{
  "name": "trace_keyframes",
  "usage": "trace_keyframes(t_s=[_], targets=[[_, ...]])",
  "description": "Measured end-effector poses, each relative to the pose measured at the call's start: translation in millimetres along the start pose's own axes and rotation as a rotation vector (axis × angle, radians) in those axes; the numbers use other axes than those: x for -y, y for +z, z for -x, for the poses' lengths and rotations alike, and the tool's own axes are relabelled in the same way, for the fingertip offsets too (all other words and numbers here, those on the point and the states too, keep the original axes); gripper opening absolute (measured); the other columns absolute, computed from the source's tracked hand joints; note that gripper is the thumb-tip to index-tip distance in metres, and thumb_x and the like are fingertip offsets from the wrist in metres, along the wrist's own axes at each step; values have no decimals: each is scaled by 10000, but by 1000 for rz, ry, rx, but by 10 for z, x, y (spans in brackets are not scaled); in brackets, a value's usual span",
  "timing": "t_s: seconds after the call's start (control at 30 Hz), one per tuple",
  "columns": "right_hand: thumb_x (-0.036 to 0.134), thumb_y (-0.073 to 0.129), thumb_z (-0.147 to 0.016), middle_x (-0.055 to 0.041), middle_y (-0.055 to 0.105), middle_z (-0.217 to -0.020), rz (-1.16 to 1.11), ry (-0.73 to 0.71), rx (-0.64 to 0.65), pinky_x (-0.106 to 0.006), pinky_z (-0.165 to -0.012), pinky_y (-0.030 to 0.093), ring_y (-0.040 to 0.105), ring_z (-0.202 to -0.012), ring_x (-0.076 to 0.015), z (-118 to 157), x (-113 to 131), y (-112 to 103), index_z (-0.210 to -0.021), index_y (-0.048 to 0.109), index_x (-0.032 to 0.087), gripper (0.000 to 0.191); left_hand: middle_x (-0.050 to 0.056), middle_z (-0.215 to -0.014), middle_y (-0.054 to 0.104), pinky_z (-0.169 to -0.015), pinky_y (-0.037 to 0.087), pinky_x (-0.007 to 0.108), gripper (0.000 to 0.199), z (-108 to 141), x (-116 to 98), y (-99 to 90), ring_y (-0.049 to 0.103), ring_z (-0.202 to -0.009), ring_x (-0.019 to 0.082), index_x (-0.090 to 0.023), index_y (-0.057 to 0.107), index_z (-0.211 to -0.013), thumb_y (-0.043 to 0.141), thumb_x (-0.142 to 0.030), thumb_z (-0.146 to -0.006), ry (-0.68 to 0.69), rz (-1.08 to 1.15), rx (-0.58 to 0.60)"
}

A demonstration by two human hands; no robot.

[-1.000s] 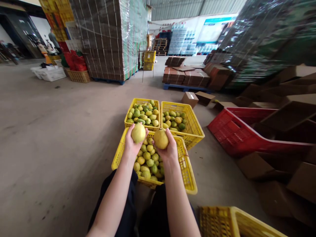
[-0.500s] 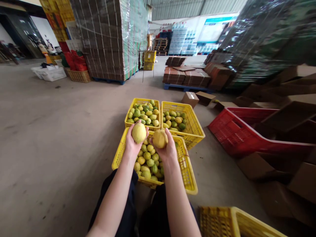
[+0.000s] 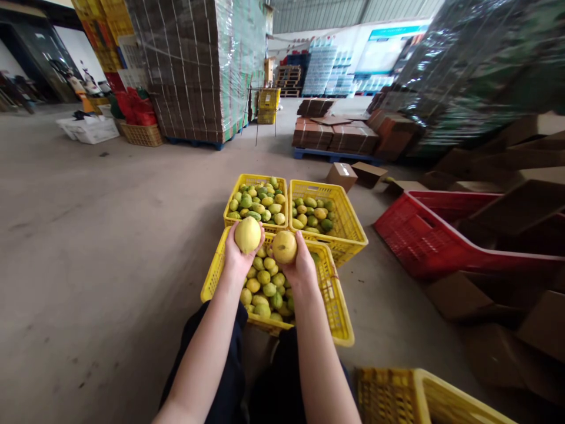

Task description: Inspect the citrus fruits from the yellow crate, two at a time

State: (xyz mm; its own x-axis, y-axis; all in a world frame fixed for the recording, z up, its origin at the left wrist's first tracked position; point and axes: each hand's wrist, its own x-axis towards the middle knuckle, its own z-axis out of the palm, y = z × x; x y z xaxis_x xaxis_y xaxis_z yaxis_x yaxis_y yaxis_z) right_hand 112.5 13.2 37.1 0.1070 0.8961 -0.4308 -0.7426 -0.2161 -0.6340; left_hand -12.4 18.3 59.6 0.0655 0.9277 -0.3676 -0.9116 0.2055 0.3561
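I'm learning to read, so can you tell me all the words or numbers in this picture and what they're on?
None can be read.
Blue and white board on the far wall: print too small and blurred.
Small cardboard box on the floor: a white label, unreadable.
Wrapped stack of cartons: no clear print.
Fruit in the left hand and right hand, and the yellow crates: no writing shows.

— Where's the camera?
— On the person's head, looking forward and down, close over the near crate (image 3: pixel 339 306).
— How far does it see?
— Across the floor (image 3: pixel 110 235) to distant pallets.
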Motion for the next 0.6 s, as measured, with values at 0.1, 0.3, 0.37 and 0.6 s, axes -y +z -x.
trace_keyframes(t_s=[0.1, 0.3, 0.37, 0.6], targets=[[441, 610, -859, 17, 672, -606, -11, 22, -3, -261, -435, 557, 626, -503, -148, 40, 13, 42, -849, 618, 194, 248, 92, -813, 719, -538, 541, 220, 314, -3, 7, -3, 672, -635, 154, -162, 661, -962, 429, -369, -916, -1, -33, -14], [277, 736, -756, 40, 638, -567, -4, -16, 70, -222, -392, 524, 598, -465, -128, 113, 40, 72, -757, 615, 194, 147, 76, -805, 709, -580, 548, 219, 304, 9, -3, -2, 664, -643, 147, -175, 666, -1011, 470, -384, -907, -19, -41, 5], [252, 723, -751, 38, 631, -555, 15, -7, 67, -220, -379, 512, 598, -456, -131, 131, 47, 81, -742, 613, 189, 127, 63, -809, 705, -622, 568, 234, 273, 13, 7, 6, 671, -670, 151, -178, 664, -998, 533, -390, -888, 22, -26, -33], [363, 579, -811, -34, 685, -585, 25, 57, 75, -232, -353, 482, 619, -447, -163, 174, 103, 67, -753, 627, 179, 198, 47, -778, 693, -709, 607, 291, 225, 43, 16, -7, 683, -709, 162, -140, 658, -957, 602, -333, -854, 107, 49, -26]])
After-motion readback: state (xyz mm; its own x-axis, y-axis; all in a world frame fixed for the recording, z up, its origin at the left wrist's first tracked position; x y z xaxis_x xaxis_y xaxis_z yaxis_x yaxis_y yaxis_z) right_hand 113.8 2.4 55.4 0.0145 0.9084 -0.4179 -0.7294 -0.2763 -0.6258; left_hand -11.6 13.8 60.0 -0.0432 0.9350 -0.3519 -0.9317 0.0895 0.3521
